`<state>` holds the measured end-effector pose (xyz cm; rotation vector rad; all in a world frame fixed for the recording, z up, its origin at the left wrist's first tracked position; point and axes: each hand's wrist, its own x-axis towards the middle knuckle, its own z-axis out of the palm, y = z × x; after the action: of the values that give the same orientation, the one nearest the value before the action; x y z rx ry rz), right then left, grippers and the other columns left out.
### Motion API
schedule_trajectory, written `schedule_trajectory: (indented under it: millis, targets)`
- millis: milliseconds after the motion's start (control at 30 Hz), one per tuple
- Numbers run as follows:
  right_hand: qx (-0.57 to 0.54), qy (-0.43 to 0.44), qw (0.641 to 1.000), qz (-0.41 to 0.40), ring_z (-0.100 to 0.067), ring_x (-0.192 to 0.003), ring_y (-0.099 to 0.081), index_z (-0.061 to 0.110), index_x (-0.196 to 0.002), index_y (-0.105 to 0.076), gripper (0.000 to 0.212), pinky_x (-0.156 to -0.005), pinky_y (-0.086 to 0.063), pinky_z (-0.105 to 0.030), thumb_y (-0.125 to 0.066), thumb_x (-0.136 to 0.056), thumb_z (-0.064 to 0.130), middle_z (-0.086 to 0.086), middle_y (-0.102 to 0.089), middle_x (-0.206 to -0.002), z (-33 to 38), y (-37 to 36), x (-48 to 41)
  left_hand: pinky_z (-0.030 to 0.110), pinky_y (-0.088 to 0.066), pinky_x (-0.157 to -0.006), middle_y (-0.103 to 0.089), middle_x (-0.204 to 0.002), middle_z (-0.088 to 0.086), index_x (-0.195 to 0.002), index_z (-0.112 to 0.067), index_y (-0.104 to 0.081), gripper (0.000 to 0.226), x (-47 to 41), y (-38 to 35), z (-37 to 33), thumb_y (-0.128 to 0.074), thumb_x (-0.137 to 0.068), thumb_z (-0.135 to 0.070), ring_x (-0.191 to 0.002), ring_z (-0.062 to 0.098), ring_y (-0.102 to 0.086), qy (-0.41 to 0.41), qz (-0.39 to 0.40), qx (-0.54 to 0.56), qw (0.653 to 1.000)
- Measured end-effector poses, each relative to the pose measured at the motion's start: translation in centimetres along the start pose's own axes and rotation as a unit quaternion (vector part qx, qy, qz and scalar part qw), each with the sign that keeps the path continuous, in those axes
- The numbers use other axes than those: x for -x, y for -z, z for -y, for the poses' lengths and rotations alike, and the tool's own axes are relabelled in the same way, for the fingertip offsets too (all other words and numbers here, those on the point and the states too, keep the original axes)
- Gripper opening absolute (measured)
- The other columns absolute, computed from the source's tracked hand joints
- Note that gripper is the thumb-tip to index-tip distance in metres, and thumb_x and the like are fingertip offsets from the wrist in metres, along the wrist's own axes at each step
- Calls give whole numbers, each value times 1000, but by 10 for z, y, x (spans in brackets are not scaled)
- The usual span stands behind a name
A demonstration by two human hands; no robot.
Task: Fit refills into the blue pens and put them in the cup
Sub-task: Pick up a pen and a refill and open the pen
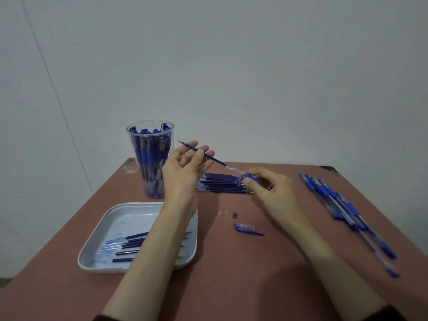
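Reddish-brown table [231,262] against a plain pale wall [254,66]

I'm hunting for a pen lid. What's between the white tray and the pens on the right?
In the head view, a blue pen cap and a small dark tip piece lie on the table there.

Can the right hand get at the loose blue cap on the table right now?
Probably yes: the cap lies uncovered on the table, just nearer than the right hand, nothing between. But that hand's grip is full with a pen.
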<state>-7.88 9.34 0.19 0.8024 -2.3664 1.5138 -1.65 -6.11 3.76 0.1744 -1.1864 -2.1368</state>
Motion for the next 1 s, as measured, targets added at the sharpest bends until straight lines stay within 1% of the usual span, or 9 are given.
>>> schedule_trajectory:
  millis: [100, 233, 300, 367, 433, 567, 667, 800, 1000]
  targets:
    - [3, 3, 1000, 0, -6, -72, -57, 43, -80, -65, 20, -60, -40, -15, -64, -86, 24, 12, -69, -79, 1, 1, 0, 23, -58, -72, -66, -89, 10, -110, 1, -53, 19, -1, 0, 0, -51, -92, 6, -73, 12, -70, -2, -3, -4, 1000]
    - [1, 6, 1000, 1, -1, -70, -57, 43, -81, -67, 20, -60, -40, -11, -66, -85, 24, 18, -69, -77, 3, 2, 1, 24, -58, -73, -66, -89, 11, -109, 0, -53, 18, -2, 2, 2, -51, -92, 6, -73, 13, -71, -3, -6, -14, 1000]
    - [0, 12, 1000, 1, -1, -70, -57, 39, -84, -69, 19, -60, -39, -9, -67, -85, 21, 18, -69, -77, 4, 1, 1, 24, -58, -72, -66, -88, 11, -104, -2, -54, 15, 0, 1, 2, -51, -92, 6, -73, 13, -70, -1, 3, -23, 1000]
    - [6, 16, 1000, 0, 1, -69, -56, 31, -89, -74, 14, -61, -38, -8, -67, -85, 19, 18, -70, -79, 3, 1, 1, 23, -58, -72, -66, -88, 10, -99, -5, -55, 13, 1, -1, 3, -51, -92, 5, -73, 13, -70, -5, 8, -37, 999]
    - [12, 12, 1000, -1, 2, -67, -55, 29, -92, -75, 14, -62, -38, -9, -68, -85, 20, 17, -70, -78, 2, 2, 0, 24, -58, -74, -66, -89, 11, -98, -7, -55, 13, 2, -1, 4, -51, -92, 5, -75, 14, -70, -12, 8, -43, 999]
    - [10, 13, 1000, -14, -3, -64, -54, 36, -84, -71, 18, -59, -39, -10, -69, -83, 19, 17, -68, -74, 2, 4, -1, 23, -57, -72, -66, -87, 11, -97, -7, -55, 13, 0, -1, 4, -51, -92, 5, -74, 14, -70, -23, 4, -38, 999]
    - [5, 15, 1000, -24, -4, -60, -50, 36, -82, -71, 19, -57, -38, -11, -70, -82, 17, 21, -66, -68, 3, 6, -2, 22, -56, -70, -66, -85, 10, -100, -4, -54, 12, -3, 2, 0, -52, -92, 5, -73, 13, -70, -29, -12, -17, 999]
    - [17, 1, 1000, -12, -2, -58, -49, 28, -88, -76, 13, -57, -37, -12, -70, -82, 18, 13, -67, -70, 2, 4, -2, 22, -57, -69, -66, -86, 11, -108, 1, -52, 16, -2, 3, 0, -51, -92, 5, -73, 14, -70, -20, -7, -8, 1000]
    - [24, -11, 1000, -15, -5, -65, -54, 26, -89, -76, 11, -62, -44, -18, -70, -82, 20, 15, -69, -75, 3, 5, -1, 21, -56, -67, -65, -86, 12, -105, 0, -52, 14, -1, 1, 3, -51, -92, 6, -72, 14, -71, -11, 1, -11, 1000]
